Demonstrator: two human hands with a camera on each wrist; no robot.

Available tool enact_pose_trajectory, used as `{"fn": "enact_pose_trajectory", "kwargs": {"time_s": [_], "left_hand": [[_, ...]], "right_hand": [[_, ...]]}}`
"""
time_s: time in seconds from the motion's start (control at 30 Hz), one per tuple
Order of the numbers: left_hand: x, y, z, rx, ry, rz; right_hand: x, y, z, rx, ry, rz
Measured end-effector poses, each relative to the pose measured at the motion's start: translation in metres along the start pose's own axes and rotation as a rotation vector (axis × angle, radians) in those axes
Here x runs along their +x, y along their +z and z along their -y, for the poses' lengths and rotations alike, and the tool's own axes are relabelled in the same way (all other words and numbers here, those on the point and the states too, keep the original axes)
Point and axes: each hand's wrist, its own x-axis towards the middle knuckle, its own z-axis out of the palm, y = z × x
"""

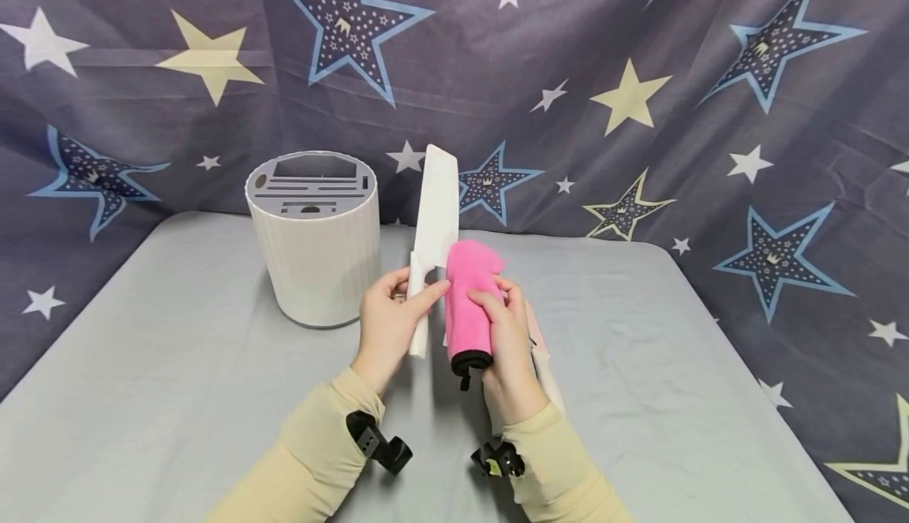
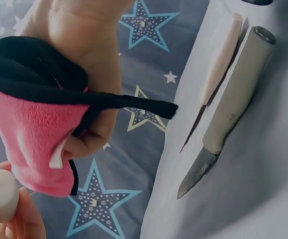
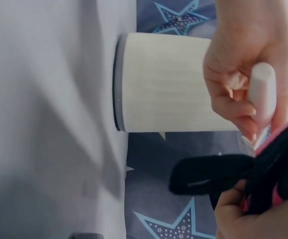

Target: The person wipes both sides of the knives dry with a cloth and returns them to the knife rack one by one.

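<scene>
My left hand (image 1: 383, 334) grips the white handle (image 3: 263, 92) of a broad-bladed kitchen knife (image 1: 436, 203), held upright with its pale blade pointing up and away. Close beside it, my right hand (image 1: 507, 341) holds a folded pink cloth (image 1: 467, 310), thumb on the near face and fingers behind. The cloth has black edging and a black hanging loop (image 3: 208, 174) at its lower end. It stands right at the base of the blade, and my left thumb tip reaches its edge. In the left wrist view the knife shows only by its rounded handle end (image 2: 0, 194).
A white ribbed knife block (image 1: 316, 263) with a grey slotted top stands at the back left. Two knives lie on the grey-covered table to the right, one with a pink handle (image 2: 223, 59), one with an off-white handle (image 2: 240, 89). A star-patterned curtain (image 1: 497, 73) hangs behind.
</scene>
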Motion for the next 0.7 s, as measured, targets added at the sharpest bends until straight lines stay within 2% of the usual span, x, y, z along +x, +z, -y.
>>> {"fn": "enact_pose_trajectory", "kwargs": {"time_s": [0.17,0.33,0.47,0.7], "left_hand": [[0.002,0.002,0.003,-0.113,-0.053,-0.012],[0.004,0.002,0.005,-0.153,-0.117,-0.01],[0.003,0.002,0.007,-0.171,-0.153,0.013],[0.001,0.004,0.012,-0.231,-0.232,0.073]], "right_hand": [[0.003,-0.002,0.008,0.047,-0.008,-0.019],[0.01,-0.004,0.014,0.093,-0.038,-0.062],[0.016,-0.007,0.019,0.147,-0.065,-0.09],[0.025,-0.012,0.017,0.195,-0.058,-0.118]]}}
